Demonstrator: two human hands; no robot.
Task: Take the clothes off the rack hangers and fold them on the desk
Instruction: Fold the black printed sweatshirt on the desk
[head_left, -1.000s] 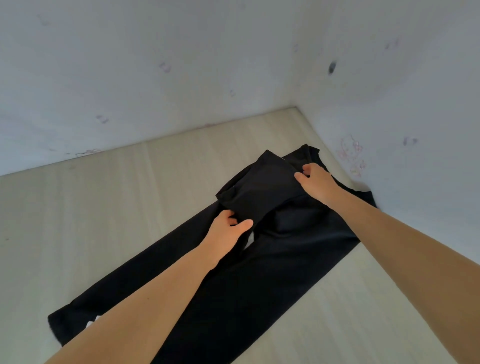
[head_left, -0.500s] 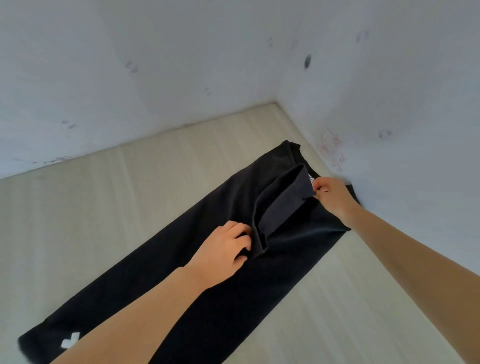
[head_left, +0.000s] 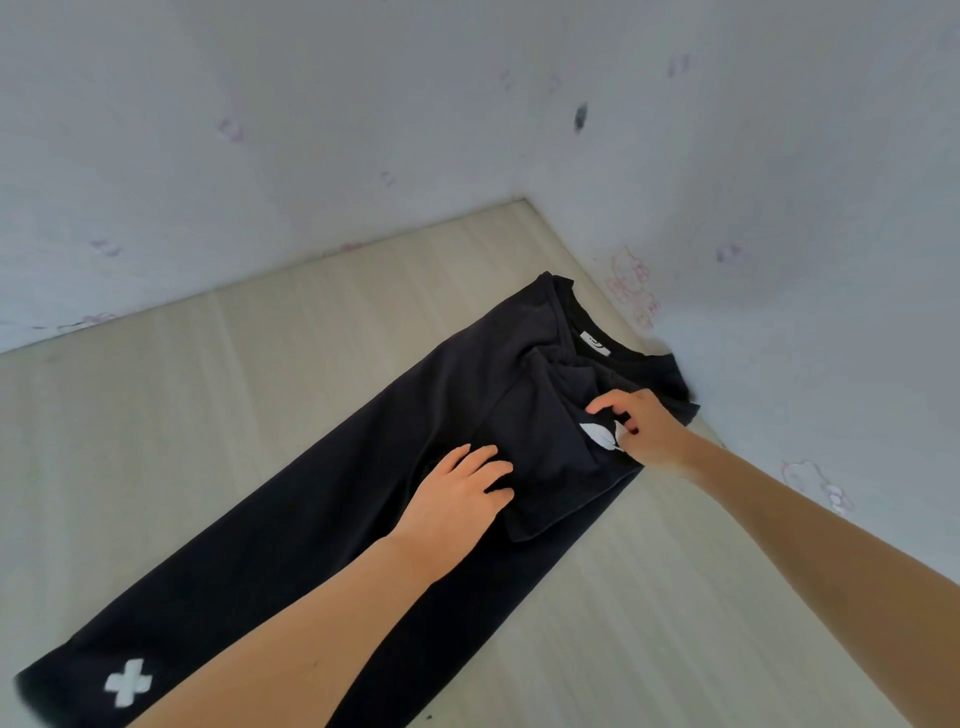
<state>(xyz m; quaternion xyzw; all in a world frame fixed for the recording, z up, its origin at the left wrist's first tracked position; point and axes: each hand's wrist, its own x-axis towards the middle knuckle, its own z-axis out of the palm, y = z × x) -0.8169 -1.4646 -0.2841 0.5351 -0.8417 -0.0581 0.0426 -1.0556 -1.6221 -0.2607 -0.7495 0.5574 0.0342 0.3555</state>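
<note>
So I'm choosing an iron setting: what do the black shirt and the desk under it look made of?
Shirt: apparently soft matte knit, perhaps cotton jersey; it creases limply around the left hand and right hand, with no sheen. The fibre can't be confirmed. Desk: pale wood-grain board, likely laminate; fine straight streaks and a smooth, dull surface.

Two pale walls (head_left: 363, 130) meet in a corner (faint pink doodles and one dark smudge (head_left: 581, 117) mark them), lit by soft, even light.
</note>
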